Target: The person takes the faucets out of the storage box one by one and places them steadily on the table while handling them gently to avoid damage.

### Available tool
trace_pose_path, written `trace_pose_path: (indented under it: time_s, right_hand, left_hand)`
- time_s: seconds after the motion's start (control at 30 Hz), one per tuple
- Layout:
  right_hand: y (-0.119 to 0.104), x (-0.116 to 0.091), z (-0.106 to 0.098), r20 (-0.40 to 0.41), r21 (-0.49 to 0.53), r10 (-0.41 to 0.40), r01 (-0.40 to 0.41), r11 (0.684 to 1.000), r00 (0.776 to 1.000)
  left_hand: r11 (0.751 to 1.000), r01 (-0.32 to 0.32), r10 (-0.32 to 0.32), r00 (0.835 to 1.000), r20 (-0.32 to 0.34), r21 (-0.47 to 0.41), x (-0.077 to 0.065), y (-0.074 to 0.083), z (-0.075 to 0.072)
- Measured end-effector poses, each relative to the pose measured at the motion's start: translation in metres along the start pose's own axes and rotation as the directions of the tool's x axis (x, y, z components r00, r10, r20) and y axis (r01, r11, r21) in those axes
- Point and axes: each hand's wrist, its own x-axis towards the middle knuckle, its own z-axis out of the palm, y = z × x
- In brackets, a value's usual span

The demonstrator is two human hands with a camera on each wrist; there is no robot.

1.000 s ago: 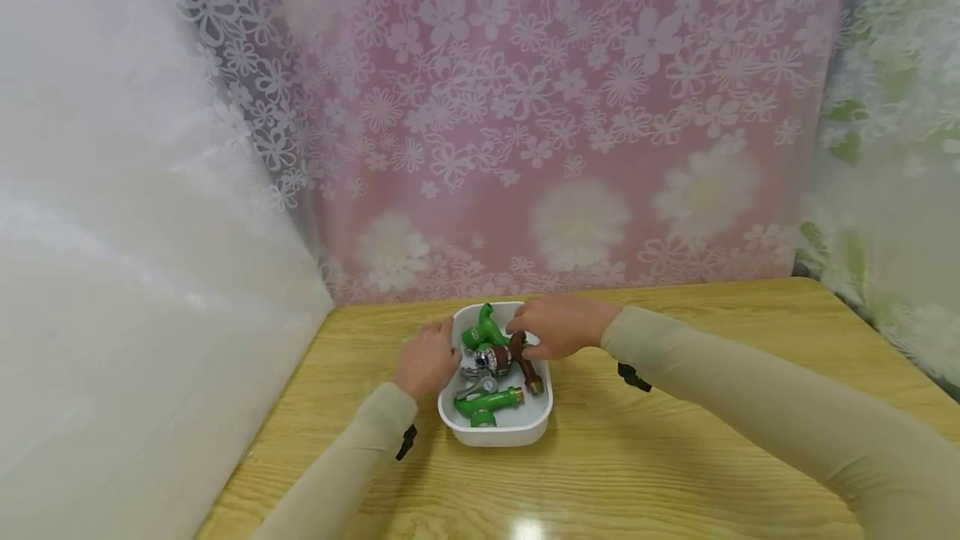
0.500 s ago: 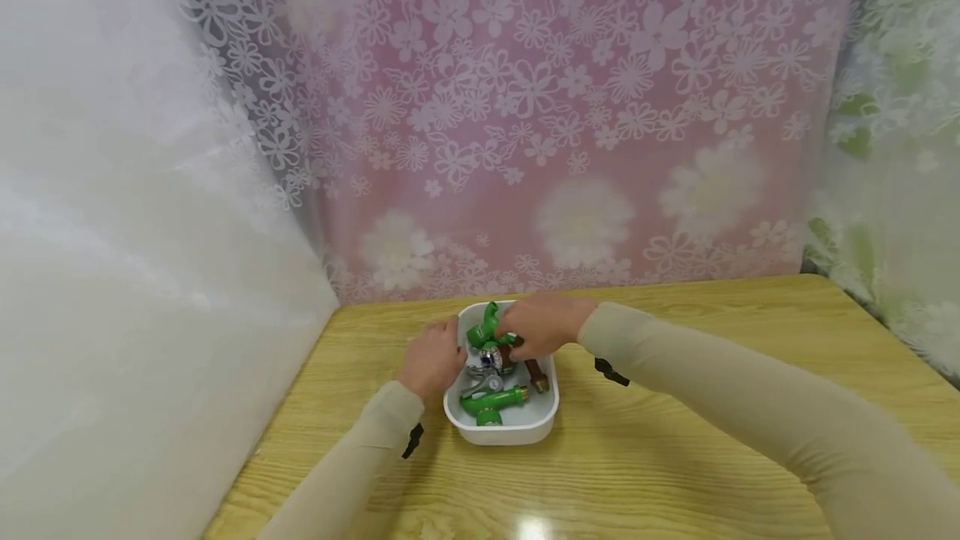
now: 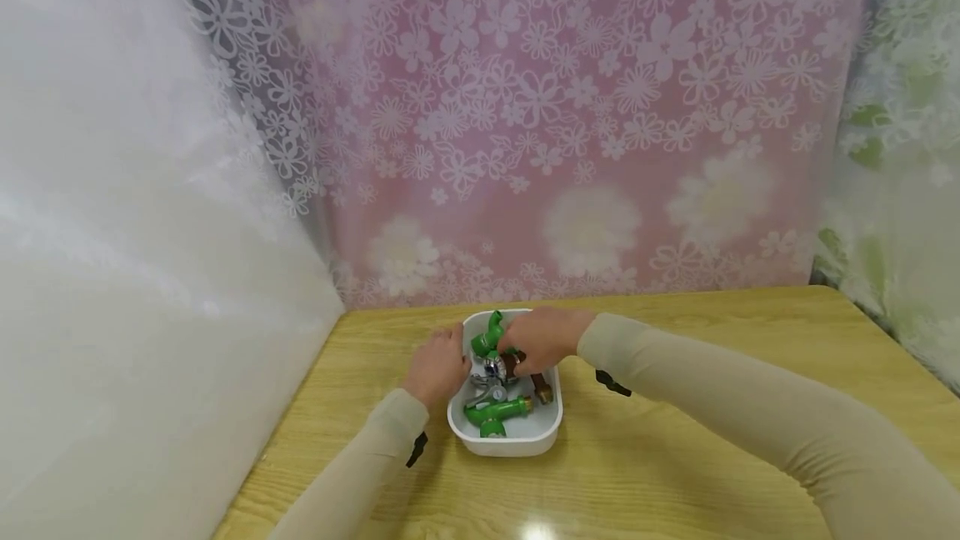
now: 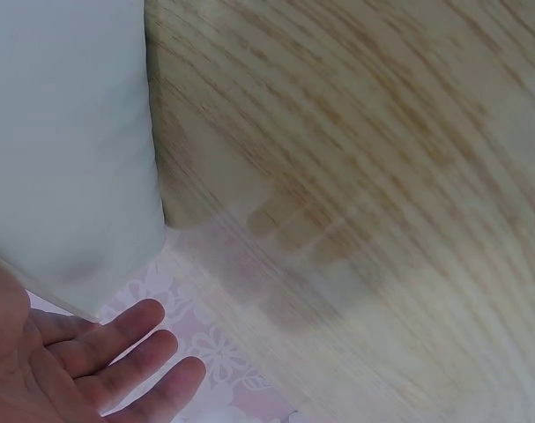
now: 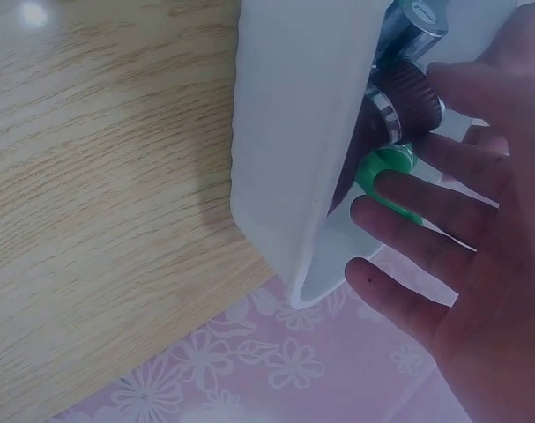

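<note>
- Fingers [image 5: 436,201] first: on the right hand [image 3: 543,338] we see thumb and forefinger pinching a brown knob [image 5: 410,101] from two sides, the remaining three spread apart and loosely extended beside it.
- Left hand [image 3: 437,367]: at the left rim of a white tub [image 3: 506,447]. In the left wrist view we note three fingers spaced apart, outside the wall; we cannot tell whether thumb and forefinger clamp the rim or only rest on it.
- Position of the knob: inside the tub, near its middle, partly covered by the right hand in the head view. We record a chrome band at its base.
- Around it we log a green tap [image 3: 486,343] toward the far end, a brown pipe piece [image 3: 542,390] with a brass end leaning by the right wall, and chrome parts with a small round dial [image 3: 498,393] just below the knob.
- Nearest us in the tub: a second green tap [image 3: 498,412], its brass thread pointing right.
- Setting: the tub stands on a wood-grain table [image 3: 660,457], toward the far edge; behind it we see a pink flowered curtain [image 3: 585,107], and to the left a white sheet [image 3: 135,232].
- Both forearms: beige sleeves [image 3: 697,382].
</note>
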Motion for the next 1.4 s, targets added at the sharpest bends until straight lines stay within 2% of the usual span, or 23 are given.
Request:
trace_pose_path:
  time_s: [0.3, 0.67, 0.93, 1.17, 1.4]
  right_hand:
    - [0.0, 0.005, 0.001, -0.013, -0.029, -0.008, 0.008, 1.0, 1.0]
    - [-0.007, 0.016, 0.001, -0.003, -0.012, -0.031, 0.031, 0.999, 1.0]
    - [-0.01, 0.021, 0.004, -0.002, 0.006, -0.015, 0.015, 1.0, 1.0]
    - [-0.01, 0.023, 0.005, -0.006, -0.018, -0.006, 0.006, 1.0, 1.0]
    - [-0.012, 0.023, 0.007, -0.001, -0.021, -0.005, 0.005, 1.0, 1.0]
  left_hand:
    - [1.0, -0.012, 0.012, 1.0, -0.006, -0.011, 0.001, 0.0, 0.001]
    - [1.0, 0.001, -0.001, 1.0, 0.009, 0.003, 0.002, -0.001, -0.001]
    - [1.0, 0.003, -0.003, 1.0, 0.004, 0.017, 0.0, 0.001, -0.001]
    - [1.0, -0.009, 0.009, 1.0, -0.014, 0.03, 0.0, 0.002, -0.002]
    - [1.0, 0.01, -0.01, 1.0, -0.003, 0.027, 0.0, 0.003, -0.002]
